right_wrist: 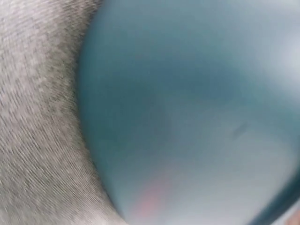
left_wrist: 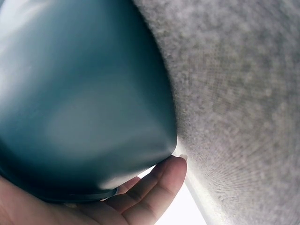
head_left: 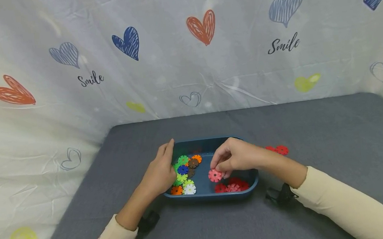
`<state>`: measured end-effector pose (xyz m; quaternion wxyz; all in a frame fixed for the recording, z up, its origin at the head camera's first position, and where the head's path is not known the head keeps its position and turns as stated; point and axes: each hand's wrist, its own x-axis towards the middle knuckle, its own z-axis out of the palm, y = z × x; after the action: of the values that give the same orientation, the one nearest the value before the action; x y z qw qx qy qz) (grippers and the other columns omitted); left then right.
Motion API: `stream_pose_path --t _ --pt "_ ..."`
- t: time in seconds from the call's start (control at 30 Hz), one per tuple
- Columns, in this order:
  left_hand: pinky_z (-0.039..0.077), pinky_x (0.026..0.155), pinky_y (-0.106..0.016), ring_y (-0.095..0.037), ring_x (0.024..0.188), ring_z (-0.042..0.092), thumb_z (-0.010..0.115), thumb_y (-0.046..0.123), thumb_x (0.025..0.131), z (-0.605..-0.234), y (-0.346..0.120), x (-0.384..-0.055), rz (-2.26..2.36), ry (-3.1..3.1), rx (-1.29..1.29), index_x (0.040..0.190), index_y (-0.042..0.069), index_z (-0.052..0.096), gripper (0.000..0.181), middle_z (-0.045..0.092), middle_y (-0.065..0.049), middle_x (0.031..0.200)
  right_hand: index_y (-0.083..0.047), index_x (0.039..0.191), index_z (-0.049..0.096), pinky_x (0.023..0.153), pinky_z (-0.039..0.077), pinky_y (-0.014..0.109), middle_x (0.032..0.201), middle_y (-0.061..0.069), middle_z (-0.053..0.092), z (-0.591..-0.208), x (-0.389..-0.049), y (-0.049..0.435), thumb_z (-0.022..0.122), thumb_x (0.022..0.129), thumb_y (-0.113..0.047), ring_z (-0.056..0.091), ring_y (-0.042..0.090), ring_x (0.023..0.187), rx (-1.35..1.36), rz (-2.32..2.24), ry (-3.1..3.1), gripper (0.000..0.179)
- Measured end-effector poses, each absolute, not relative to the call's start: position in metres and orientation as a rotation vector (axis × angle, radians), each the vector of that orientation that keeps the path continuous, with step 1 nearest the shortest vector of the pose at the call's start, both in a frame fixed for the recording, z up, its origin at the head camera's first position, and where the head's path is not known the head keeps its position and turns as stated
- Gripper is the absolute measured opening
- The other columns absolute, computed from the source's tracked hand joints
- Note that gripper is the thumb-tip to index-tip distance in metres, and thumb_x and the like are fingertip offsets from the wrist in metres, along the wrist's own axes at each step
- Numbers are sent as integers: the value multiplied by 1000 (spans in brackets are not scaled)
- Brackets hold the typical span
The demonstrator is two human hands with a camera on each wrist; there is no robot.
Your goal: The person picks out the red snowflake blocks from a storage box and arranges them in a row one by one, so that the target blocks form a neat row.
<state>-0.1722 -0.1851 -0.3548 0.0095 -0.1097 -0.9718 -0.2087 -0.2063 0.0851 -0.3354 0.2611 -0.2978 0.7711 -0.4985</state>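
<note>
A dark blue plastic tray point(head_left: 206, 197) sits on the grey cloth. My left hand point(head_left: 160, 172) grips its left end, with fingers point(left_wrist: 159, 190) along the outer wall in the left wrist view. Over the tray's right half, my right hand point(head_left: 240, 155) pinches a pink snowflake disc point(head_left: 215, 175) between thumb and fingers. Several red and pink discs point(head_left: 233, 187) lie below it in the right front corner. Along the left side are mixed discs, among them green point(head_left: 183, 160), blue point(head_left: 183, 169), brown point(head_left: 193, 163), orange point(head_left: 176, 190) and white point(head_left: 189, 189).
Red discs point(head_left: 282, 150) lie on the table point(head_left: 334, 132) right of the tray, partly behind my right forearm. A pale curtain point(head_left: 241, 61) printed with hearts hangs behind the table. The right wrist view is blurred, mostly tray wall point(right_wrist: 187, 93).
</note>
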Motion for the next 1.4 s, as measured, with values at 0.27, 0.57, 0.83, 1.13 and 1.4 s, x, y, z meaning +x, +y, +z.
stream_pose_path --t 0.27,0.57,0.83,1.13,1.4 --pt "33 48 -32 -15 45 31 44 -6 92 -355 -185 -172 -639 -3037 -330 161 5 17 74 28 -18 157 4 98 75 72 59 39 88 11 73 -329 -208 95 69 89 3 70 26 72 -757 -1406 2076 11" --pt "32 48 -32 -15 45 31 45 -6 92 -356 -185 -173 -655 -3033 -334 161 5 18 75 29 -18 157 5 101 75 72 59 39 92 12 73 -327 -210 104 68 90 2 71 25 74 -740 -1410 2107 13" --pt "32 48 -32 -15 46 31 45 -7 91 -355 -185 -173 -646 -3031 -336 160 4 19 75 29 -19 157 5 102 75 73 58 37 94 12 73 -325 -210 115 68 91 0 71 26 76 -723 -1410 2138 14" --pt "32 49 -32 -15 46 31 45 -6 91 -356 -185 -173 -637 -3032 -336 160 4 19 75 29 -19 157 5 104 74 73 58 36 93 12 72 -321 -210 128 67 92 -1 71 26 76 -688 -1410 2169 16" --pt "32 47 -31 -14 45 31 45 -7 91 -356 -185 -173 -633 -3021 -351 160 3 19 75 30 -20 156 5 104 74 73 58 36 93 13 72 -321 -211 138 66 92 -1 70 27 76 -679 -1426 2166 16"
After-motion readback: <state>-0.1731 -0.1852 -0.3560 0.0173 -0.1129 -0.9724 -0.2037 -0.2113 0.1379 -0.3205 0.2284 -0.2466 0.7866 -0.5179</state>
